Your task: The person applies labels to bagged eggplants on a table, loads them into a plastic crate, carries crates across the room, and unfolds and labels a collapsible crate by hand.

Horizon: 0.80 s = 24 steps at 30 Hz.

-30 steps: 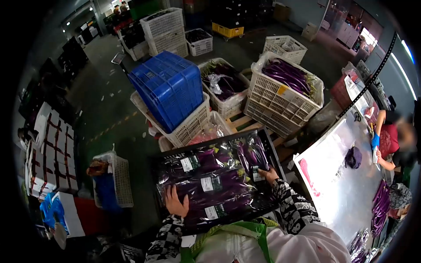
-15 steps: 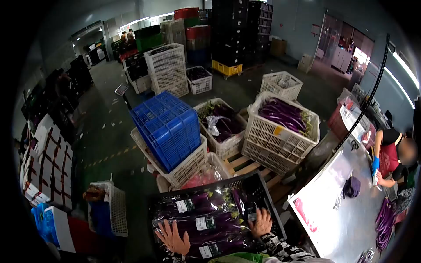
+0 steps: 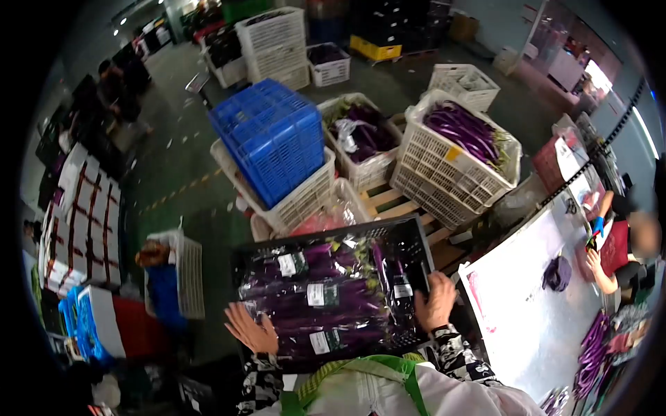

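Observation:
A black crate (image 3: 420,243) lies in front of my body, holding wrapped packs of purple eggplants (image 3: 347,295) with white labels. Several packs lie crosswise, and others stand lengthwise along the crate's right side. My left hand (image 3: 252,328) rests at the crate's left edge, fingers spread, palm down. At the right edge is my right hand (image 3: 436,301), its fingers extended over the rim and apart from one another. Neither hand holds a pack.
A blue crate (image 3: 267,139) leans in a white crate (image 3: 305,201) beyond. White crates of loose eggplants (image 3: 458,163) stand on a wooden pallet (image 3: 388,197). A metal table (image 3: 534,291) is at right, with a co-worker (image 3: 614,246) beside it. A white basket (image 3: 191,277) stands left.
My right hand has moved from the packs on the right out to the crate's right rim. My left hand has shifted left to the opposite edge. The view tilted up, then down again.

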Motion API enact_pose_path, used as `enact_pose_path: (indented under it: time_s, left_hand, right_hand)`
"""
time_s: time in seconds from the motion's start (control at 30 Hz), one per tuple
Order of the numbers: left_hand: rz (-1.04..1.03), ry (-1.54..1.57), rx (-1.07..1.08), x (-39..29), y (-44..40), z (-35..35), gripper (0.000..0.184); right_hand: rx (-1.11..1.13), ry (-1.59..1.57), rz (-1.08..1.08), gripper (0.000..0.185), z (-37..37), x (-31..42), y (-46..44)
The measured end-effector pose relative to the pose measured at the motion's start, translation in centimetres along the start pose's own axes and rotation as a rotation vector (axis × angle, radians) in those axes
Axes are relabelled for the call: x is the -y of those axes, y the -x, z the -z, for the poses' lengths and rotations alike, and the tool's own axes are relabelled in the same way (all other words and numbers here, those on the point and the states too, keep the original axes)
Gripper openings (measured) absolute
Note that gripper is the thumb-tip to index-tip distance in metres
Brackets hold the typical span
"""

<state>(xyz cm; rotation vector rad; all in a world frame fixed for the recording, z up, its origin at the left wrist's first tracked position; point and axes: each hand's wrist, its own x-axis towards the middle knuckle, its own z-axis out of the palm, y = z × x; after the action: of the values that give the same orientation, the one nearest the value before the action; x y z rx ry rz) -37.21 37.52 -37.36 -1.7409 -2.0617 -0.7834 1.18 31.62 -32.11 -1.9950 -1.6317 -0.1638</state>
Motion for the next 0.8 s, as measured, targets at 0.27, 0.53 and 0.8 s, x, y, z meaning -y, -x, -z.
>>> enact_pose_path:
  time_s: [0.27, 0.53, 0.8]
  left_hand:
    - [0.294, -0.097, 0.298, 6.7, 1.7, -2.9, 0.066]
    - [0.608, 0.192, 0.708, 10.4, -1.2, -4.7, 0.083]
    - [0.51, 0.143, 0.792, 11.4, -2.1, -4.9, 0.088]
  right_hand:
    - [0.393, -0.026, -0.525, 0.043, -6.1, -9.1, 1.5]
    - [0.451, -0.071, -0.58, 0.047, -6.2, -9.2, 1.3]
    - [0.458, -0.084, -0.617, 0.046, -7.3, -10.3, 1.9]
